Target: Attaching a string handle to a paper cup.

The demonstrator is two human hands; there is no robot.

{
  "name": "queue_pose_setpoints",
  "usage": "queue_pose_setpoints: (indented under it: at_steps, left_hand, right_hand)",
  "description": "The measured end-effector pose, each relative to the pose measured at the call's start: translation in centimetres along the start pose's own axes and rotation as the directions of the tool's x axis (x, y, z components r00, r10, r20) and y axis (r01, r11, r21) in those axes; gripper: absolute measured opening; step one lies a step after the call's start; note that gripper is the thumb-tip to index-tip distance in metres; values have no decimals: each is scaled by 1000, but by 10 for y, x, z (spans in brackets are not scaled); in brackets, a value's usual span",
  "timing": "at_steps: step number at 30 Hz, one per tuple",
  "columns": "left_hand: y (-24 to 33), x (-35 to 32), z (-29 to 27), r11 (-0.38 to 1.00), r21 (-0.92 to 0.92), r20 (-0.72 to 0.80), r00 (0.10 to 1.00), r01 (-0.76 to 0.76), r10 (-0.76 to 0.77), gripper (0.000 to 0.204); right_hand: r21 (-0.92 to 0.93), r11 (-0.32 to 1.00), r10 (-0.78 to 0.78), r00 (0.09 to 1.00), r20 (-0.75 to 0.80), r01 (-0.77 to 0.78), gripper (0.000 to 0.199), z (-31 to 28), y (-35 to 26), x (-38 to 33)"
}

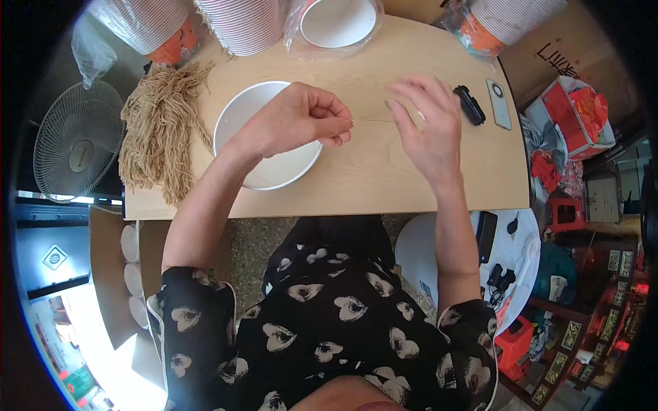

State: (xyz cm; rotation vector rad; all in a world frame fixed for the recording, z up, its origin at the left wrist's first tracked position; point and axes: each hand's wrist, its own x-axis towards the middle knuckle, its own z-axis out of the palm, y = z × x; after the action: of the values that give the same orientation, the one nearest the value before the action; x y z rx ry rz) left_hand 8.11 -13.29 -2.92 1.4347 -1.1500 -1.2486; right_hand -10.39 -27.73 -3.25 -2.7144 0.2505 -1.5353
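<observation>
My left hand (301, 120) is closed in a pinch, thumb against fingertips, above the right part of a white round tub (223, 116). Whatever it pinches is too small to make out. A faint thin line, perhaps a thread, runs over the table to the right of its fingertips. My right hand (432, 116) hovers over the table with thumb and fingers apart, slightly blurred by motion, and nothing shows in it. Left of the tub lies a thick bundle of tan strings (161, 130), some hanging over the table's front edge.
Stacked paper tubs (243, 24) stand along the back of the wooden table (370, 185), beside a bagged white tub (336, 24). A black object (469, 105) and a phone (499, 104) lie at right. A fan (79, 147) stands left; a white round stool (411, 253) sits below right.
</observation>
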Motion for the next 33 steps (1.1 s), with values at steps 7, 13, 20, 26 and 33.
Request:
queue_pose_setpoints:
  at_steps: [7,13,20,26,33]
  left_hand:
    - [1,-2,4,1000,-6,-19,1000,-9,8,15]
    - [2,-2,4,1000,-30,-25,1000,2,-2,16]
    - [2,0,4,1000,-15,-16,1000,6,-7,17]
    - [-1,0,3,998,-56,-14,1000,25,-26,17]
    - [-1,2,4,998,-47,-24,999,36,-37,21]
  right_hand:
    - [370,429,373,535,758,-824,38,19,-42,-77]
    - [665,502,539,801,260,-554,65,44,-56,-69]
    - [616,719,396,918,18,-322,56,47,-46,-72]
    - [694,659,452,890,-56,-291,50,36,-50,-75]
    - [647,762,212,959,-186,-43,43,37,-41,-71]
